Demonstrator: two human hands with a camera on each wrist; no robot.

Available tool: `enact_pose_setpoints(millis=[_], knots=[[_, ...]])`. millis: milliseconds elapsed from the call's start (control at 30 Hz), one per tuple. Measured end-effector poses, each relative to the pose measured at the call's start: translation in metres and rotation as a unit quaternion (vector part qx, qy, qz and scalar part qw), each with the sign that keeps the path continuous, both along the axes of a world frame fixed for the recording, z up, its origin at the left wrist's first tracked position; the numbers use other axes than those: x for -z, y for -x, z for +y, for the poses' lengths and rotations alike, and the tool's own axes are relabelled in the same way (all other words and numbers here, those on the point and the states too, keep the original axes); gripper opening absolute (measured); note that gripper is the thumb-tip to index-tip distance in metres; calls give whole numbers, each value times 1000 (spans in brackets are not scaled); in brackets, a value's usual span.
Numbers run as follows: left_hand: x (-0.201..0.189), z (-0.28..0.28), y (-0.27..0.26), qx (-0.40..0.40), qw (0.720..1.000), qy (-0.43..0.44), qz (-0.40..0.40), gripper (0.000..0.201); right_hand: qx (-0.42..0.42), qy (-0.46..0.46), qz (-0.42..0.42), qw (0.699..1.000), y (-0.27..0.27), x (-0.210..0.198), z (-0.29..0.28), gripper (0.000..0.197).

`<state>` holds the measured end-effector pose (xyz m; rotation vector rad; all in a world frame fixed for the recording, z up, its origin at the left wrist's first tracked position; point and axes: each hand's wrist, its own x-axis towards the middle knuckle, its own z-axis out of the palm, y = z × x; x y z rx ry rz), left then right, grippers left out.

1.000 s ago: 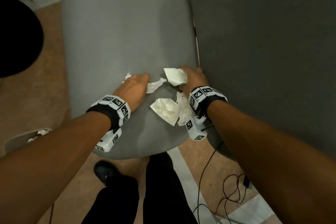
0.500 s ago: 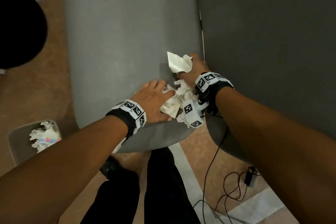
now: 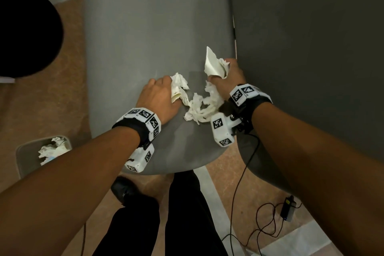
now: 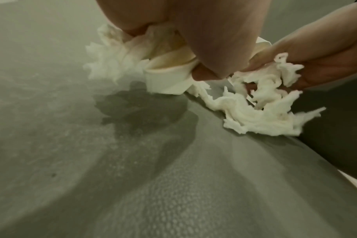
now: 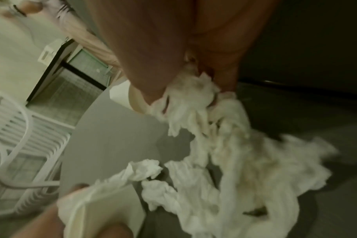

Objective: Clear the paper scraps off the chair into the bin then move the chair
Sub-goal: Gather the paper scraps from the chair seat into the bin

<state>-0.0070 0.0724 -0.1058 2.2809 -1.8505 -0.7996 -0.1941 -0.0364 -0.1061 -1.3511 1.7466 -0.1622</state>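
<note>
Gripping crumpled paper scraps (image 3: 178,87) on the grey chair (image 3: 145,33) seat, the left hand (image 3: 155,95) curls tight; right hand (image 3: 228,77) clutches more scraps; bin (image 3: 22,158) sits on the floor, lower left.

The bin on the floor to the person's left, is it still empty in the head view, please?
No, the bin already holds crumpled white paper scraps inside it.
</note>
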Motion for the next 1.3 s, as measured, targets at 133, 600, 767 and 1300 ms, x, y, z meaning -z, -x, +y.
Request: enact_pose_setpoints(millis=[133, 600, 767, 1300], knots=[[-1, 6, 3, 3, 1000, 6, -14, 38, -61, 9, 15, 998, -3, 2, 15, 53], [3, 21, -11, 96, 994, -12, -42, 78, -332, -49, 215, 917, -43, -6, 89, 107], [3, 23, -24, 85, 995, -32, -34, 46, -323, -2, 156, 934, -56, -8, 69, 49], [-13, 124, -164, -197, 973, -24, 119, 14, -423, -12, 65, 904, -218, -54, 121, 29]])
